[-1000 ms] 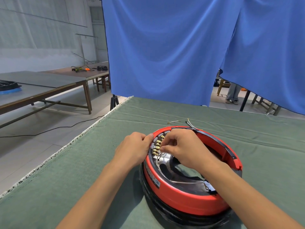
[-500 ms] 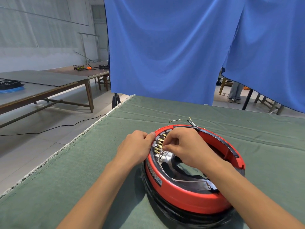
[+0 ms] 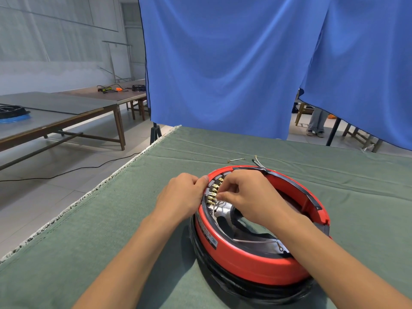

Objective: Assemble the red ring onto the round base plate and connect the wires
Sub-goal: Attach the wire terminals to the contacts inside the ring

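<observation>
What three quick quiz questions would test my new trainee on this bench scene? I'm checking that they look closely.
1. True or false: the red ring sits on the green cloth, off the black base.
2. Which hand works at the brass terminals? A left hand, B right hand.
3. Fill in: the left hand's thumb presses the ring's ____ rim.

Key: 1 false; 2 B; 3 outer.

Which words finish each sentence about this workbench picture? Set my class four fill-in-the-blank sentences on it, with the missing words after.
1. The red ring sits on a black ____.
2. The table is covered with a ____ cloth.
3. The right hand works at the row of ____-coloured terminals.
4. The left hand grips the ring's ____ edge.

Missing words: base; green; brass; outer
</observation>
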Motion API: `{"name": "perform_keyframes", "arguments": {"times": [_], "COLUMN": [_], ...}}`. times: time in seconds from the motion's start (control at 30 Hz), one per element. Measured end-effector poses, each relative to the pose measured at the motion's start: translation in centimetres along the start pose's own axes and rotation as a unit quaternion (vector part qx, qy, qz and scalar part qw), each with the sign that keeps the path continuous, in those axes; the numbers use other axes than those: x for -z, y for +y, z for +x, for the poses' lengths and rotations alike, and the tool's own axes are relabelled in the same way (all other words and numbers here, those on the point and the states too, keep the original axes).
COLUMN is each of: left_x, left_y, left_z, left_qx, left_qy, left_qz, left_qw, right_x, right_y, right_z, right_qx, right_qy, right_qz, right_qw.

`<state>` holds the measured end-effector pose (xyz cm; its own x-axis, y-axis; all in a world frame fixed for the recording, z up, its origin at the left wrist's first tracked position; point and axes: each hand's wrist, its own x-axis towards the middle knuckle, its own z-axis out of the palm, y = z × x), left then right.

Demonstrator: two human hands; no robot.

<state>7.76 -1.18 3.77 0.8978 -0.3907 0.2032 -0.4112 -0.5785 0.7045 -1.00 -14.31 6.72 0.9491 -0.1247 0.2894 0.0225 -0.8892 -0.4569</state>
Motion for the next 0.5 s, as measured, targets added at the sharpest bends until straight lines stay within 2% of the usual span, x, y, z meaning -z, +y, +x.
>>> {"name": "perform_keyframes", "arguments": {"times": [0.17, 0.5], "left_x": [-0.13, -0.28], "left_y": [0.22, 0.15], "left_z": [-0.38, -0.15], "left_qx": [0.004, 0.003], "left_qy": [0.021, 0.027], "left_qz": [0.013, 0.011], "left_qw": [1.0, 1.0], "right_x": [-0.49, -0.67], "right_y": [-0.49, -0.27], "right_z": [-0.36, 0.12], "right_qx": [0.042, 0.044], "right_qy": [0.031, 0.053], "right_qz": [-0.127, -0.147], "right_qw": [0.991, 0.987]}}
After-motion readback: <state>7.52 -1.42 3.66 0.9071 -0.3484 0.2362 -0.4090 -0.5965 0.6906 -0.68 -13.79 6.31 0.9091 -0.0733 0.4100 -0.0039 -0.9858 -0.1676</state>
